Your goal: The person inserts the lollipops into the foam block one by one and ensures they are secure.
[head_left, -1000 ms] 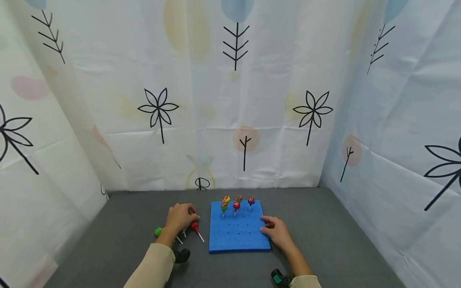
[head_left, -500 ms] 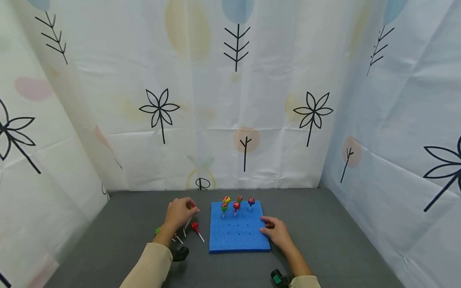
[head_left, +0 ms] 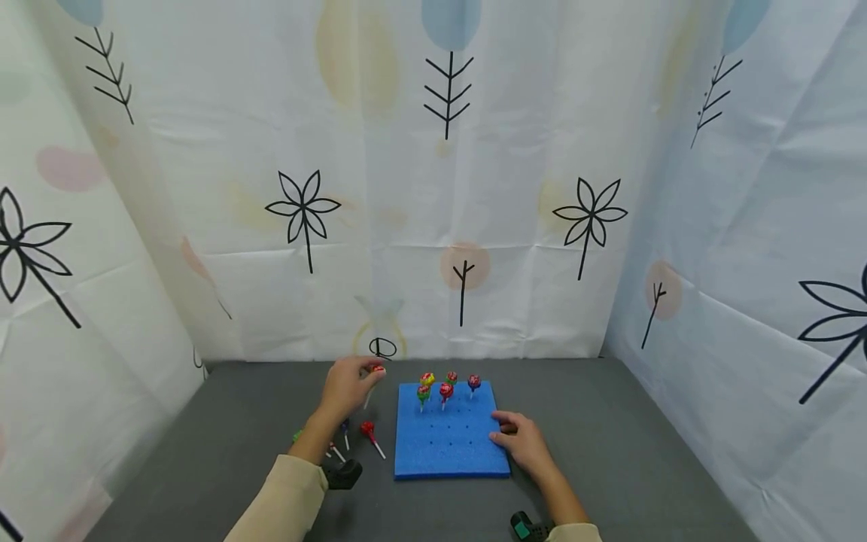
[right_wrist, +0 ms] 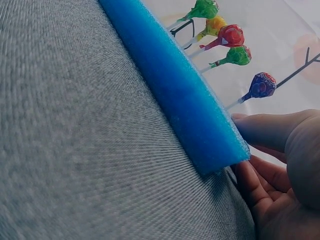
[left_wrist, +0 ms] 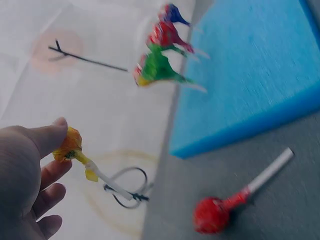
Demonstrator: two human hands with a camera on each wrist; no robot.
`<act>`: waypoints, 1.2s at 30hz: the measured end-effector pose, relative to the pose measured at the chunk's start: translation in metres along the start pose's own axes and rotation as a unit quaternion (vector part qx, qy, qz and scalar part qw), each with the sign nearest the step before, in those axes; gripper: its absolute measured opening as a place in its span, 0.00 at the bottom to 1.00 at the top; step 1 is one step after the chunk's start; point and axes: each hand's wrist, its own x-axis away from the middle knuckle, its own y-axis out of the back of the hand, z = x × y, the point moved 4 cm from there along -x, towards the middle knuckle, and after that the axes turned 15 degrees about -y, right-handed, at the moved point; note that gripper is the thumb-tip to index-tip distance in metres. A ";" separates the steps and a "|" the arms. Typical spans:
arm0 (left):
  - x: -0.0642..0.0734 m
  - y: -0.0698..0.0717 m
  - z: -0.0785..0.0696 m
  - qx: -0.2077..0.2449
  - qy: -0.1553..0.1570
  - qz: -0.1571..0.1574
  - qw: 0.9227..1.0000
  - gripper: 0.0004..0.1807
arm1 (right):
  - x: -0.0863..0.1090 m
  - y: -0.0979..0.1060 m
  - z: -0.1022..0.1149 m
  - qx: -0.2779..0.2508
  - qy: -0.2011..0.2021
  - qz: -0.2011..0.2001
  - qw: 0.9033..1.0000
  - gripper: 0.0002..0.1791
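My left hand point(head_left: 347, 388) pinches a lollipop by its yellow-orange wrapped head point(left_wrist: 69, 144); the white stick points away from the fingers, above the table and left of the board. A blue foam board point(head_left: 450, 455) with rows of small holes lies on the table. Several lollipops stand upright in its back rows, among them a red one point(head_left: 446, 390) and a purple one point(head_left: 474, 382). My right hand point(head_left: 527, 446) holds the board's right edge, thumb along the top and fingers at the side. A red lollipop point(left_wrist: 212, 215) lies beside the board's left edge.
More loose lollipops, including a dark-wrapped one point(head_left: 346, 429) and a green one point(head_left: 296, 435), lie under and around the left forearm, partly hidden. The grey table point(head_left: 609, 452) ends at a patterned white curtain point(head_left: 515, 301) behind and on both sides.
My left hand has lifted the lollipop off the loose group and carried it up, away and slightly right. My right hand has stayed at the board's edge.
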 end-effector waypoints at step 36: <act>-0.022 -0.022 -0.077 0.271 0.019 -0.082 0.959 0.15 | -0.001 -0.001 -0.002 -0.018 -0.001 0.007 1.000 0.20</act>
